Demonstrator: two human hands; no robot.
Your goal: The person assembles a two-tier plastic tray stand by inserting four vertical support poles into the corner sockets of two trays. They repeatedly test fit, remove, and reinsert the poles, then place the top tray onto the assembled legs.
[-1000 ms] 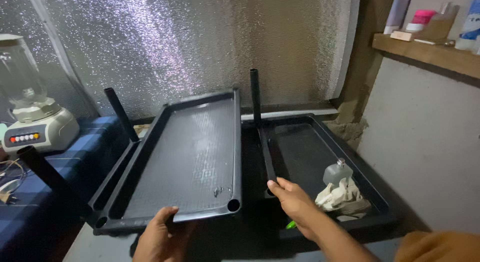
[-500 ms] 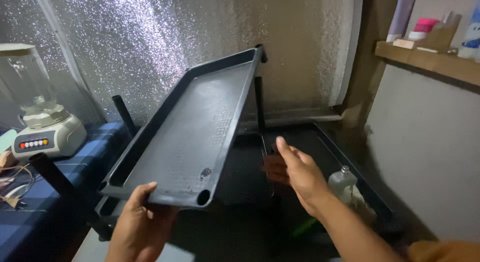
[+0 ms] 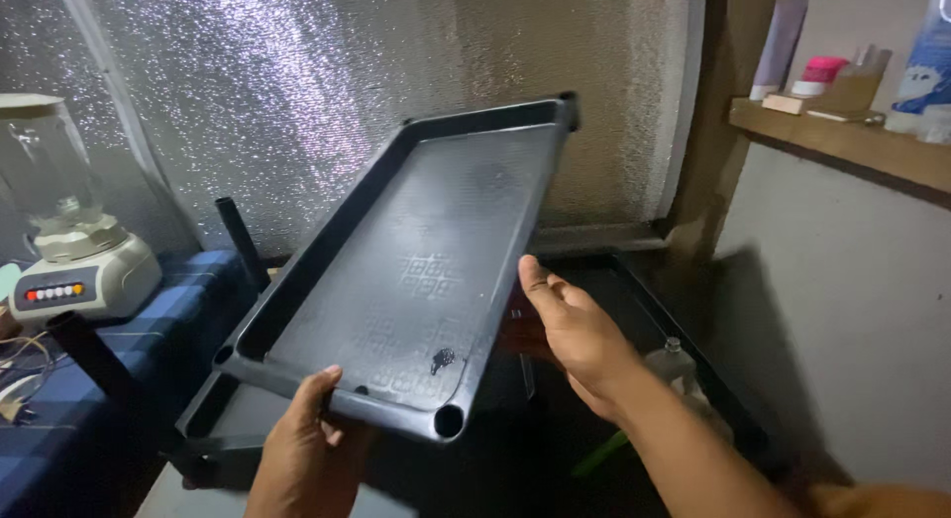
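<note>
The left hand (image 3: pixel 302 454) grips the near edge of the tilted black tray (image 3: pixel 416 270), fingers curled under. The right hand (image 3: pixel 575 330) touches its right edge, fingers pressed together.

L hand (image 3: pixel 302 449) gripping from below, R hand (image 3: pixel 575 335) open, fingers extended

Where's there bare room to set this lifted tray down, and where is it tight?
Bare floor shows in the lower tray between the right hand and its far rim. Its right end is crowded by a bottle. The blue cloth beside the blender is bare but narrow, hemmed by black posts. The left hand holds the lifted tray.
</note>
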